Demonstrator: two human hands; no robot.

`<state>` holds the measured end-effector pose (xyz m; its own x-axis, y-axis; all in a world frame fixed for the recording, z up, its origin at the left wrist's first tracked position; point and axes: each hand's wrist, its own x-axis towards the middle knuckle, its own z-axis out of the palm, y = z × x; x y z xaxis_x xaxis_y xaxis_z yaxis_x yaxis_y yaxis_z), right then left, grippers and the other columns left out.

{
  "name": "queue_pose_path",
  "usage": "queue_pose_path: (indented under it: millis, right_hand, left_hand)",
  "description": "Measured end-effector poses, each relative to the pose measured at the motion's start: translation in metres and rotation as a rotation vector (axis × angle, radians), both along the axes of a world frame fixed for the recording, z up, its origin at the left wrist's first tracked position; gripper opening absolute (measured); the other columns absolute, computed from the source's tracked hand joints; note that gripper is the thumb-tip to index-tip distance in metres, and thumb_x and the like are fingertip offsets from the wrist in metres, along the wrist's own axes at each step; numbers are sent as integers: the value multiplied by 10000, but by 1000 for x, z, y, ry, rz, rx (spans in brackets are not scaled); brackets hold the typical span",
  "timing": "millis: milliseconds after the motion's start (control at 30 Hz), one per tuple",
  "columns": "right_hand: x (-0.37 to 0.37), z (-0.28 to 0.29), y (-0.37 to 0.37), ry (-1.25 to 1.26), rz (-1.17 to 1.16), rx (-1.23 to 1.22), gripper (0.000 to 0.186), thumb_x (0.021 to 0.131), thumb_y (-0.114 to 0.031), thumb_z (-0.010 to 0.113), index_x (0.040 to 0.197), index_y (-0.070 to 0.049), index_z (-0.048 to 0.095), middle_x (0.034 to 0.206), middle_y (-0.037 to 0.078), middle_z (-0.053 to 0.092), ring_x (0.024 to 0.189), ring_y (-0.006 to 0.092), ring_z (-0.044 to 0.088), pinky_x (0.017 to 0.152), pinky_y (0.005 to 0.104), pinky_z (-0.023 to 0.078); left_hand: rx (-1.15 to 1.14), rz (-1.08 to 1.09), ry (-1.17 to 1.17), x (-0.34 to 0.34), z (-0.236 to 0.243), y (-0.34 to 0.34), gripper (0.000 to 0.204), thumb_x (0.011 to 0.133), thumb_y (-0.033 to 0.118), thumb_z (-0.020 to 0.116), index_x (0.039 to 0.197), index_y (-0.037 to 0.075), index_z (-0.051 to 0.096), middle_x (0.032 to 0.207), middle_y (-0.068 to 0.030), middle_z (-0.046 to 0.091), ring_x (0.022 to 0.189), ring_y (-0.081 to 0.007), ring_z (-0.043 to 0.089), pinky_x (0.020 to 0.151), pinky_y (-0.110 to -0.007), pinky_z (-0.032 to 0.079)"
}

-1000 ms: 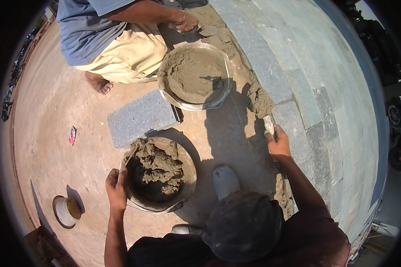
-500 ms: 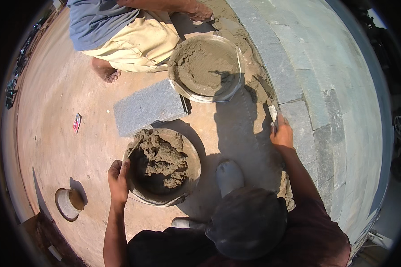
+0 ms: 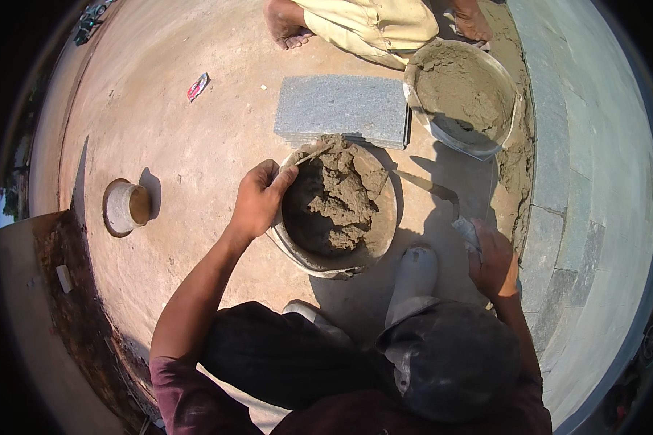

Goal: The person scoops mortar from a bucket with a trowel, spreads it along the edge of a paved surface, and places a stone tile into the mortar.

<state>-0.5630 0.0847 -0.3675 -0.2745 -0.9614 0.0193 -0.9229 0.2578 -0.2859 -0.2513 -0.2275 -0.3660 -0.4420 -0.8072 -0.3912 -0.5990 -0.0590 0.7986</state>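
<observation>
My left hand [image 3: 260, 199] grips the rim of a bucket [image 3: 286, 243] holding lumpy grey mortar [image 3: 345, 196]. My right hand [image 3: 495, 261] is closed on the pale handle of a trowel [image 3: 432, 185], whose blade points left toward that bucket's right side. Grey stone slabs [image 3: 341, 105] lie stacked beyond the bucket, beside a second bucket [image 3: 508, 116] full of smoother mortar. A band of mortar [image 3: 514, 170] runs along the edge of the laid grey tiles [image 3: 548, 243] at right.
A co-worker kneels at the top, with bare foot [image 3: 286, 25], pale trousers [image 3: 363, 25] and a hand [image 3: 473, 25]. A short pipe [image 3: 127, 206] stands at left, near a small wrapper [image 3: 197, 87]. My booted foot [image 3: 413, 275] is beside the near bucket.
My view has turned, shifting the scene rightward. My right hand has drawn the trowel back from the mortar band, and its blade has swung toward the near bucket. My left hand still holds the rim.
</observation>
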Motion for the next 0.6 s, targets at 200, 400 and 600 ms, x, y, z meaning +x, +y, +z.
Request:
queue_pose_path:
  millis: [200, 400, 600]
  right_hand:
    - [6, 15, -75, 216, 226, 116, 482, 860, -167, 673, 1330, -85, 605, 917, 128, 618, 778, 325, 650, 641, 431, 530]
    - [12, 7, -93, 130, 247, 288, 452, 896, -201, 663, 1317, -51, 598, 936, 181, 654, 792, 383, 670, 688, 477, 532]
    - [20, -22, -99, -190, 263, 422, 425, 937, -262, 624, 1269, 4, 613, 849, 274, 683, 789, 432, 689, 718, 504, 535]
  left_hand:
    - [-142, -88, -85, -10, 4, 5, 412, 1017, 309, 643, 763, 18, 500, 661, 7, 447, 638, -85, 396, 566, -310, 378]
    - [-175, -67, -99, -8, 6, 6, 417, 999, 305, 659, 768, -7, 508, 640, -23, 443, 639, -101, 397, 573, -334, 385]
    - [-180, -34, -129, -8, 6, 8, 396, 1000, 295, 658, 775, -8, 538, 641, -27, 470, 641, -90, 410, 571, -322, 387]
